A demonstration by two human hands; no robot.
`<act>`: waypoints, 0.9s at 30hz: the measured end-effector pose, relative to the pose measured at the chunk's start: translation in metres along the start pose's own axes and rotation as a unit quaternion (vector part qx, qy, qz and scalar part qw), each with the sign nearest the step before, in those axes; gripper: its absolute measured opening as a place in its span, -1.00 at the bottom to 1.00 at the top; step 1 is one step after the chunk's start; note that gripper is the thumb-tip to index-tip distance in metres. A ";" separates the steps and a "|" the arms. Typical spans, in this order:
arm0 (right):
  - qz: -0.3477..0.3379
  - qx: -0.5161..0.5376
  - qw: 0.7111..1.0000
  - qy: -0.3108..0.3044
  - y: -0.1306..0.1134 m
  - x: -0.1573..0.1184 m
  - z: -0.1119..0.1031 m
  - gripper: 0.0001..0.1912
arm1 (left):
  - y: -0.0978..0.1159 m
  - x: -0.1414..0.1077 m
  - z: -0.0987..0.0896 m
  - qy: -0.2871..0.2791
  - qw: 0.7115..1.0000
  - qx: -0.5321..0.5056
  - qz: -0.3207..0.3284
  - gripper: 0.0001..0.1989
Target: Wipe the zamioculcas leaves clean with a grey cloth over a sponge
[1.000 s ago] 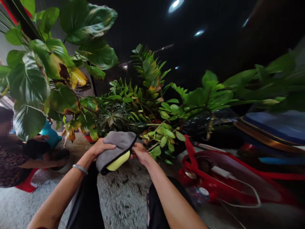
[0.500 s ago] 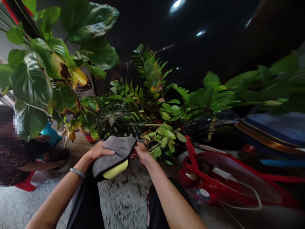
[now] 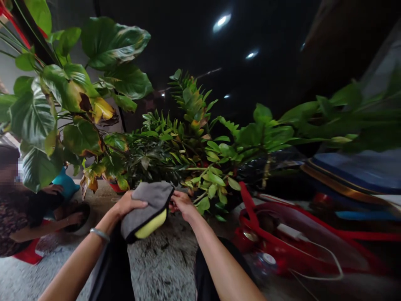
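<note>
My left hand [image 3: 130, 203] grips a grey microfibre cloth [image 3: 153, 195] with a black border and a yellow underside, which shows where the lower edge folds. The thumb lies across the grey face, while the other fingers are hidden beneath. At the cloth's right edge, my right hand [image 3: 183, 204] is closed, with thumb and forefinger pinching the border. The cloth hangs above the rough floor [image 3: 156, 267], between my knees. Just beyond both hands are the green leaves of potted plants [image 3: 216, 179].
A large-leaved plant [image 3: 78, 129] with yellowed, browned leaves leans in from the left. Beyond it sits another person [image 3: 19, 221], one hand in a dark pot [image 3: 86, 228]. To my right is a red bag [image 3: 260, 221] holding a white device [image 3: 291, 231] with a cable.
The cloth and both hands have shifted slightly left in view. My right hand's fingers have changed position at the cloth's edge. The view has turned a little to the right.
</note>
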State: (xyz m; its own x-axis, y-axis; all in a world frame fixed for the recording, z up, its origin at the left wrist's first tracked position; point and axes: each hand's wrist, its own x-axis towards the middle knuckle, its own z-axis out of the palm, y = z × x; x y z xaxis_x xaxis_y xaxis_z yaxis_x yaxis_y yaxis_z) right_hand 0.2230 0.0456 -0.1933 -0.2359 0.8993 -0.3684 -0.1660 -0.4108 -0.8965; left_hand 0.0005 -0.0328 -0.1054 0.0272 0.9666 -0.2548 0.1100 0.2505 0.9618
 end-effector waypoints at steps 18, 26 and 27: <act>-0.009 -0.033 0.999 -0.005 0.002 0.001 0.001 -0.76 | -0.029 -0.022 -0.018 -0.042 0.999 0.012 -0.012 -0.50; -0.019 0.006 1.000 -0.004 0.001 0.002 0.003 -0.83 | 0.034 0.003 -0.040 0.152 0.975 -0.121 0.110 -0.40; -0.023 0.011 1.000 -0.005 0.002 0.003 0.005 -0.80 | 0.034 0.009 -0.035 0.165 0.973 -0.116 0.111 -0.41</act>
State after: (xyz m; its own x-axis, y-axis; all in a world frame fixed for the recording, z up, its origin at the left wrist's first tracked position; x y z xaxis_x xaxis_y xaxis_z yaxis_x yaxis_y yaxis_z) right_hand 0.2177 0.0468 -0.1947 -0.2365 0.9158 -0.3246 -0.1974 -0.3724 -0.9068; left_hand -0.0303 -0.0135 -0.0718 -0.2996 0.9537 -0.0282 -0.0897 0.0013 0.9960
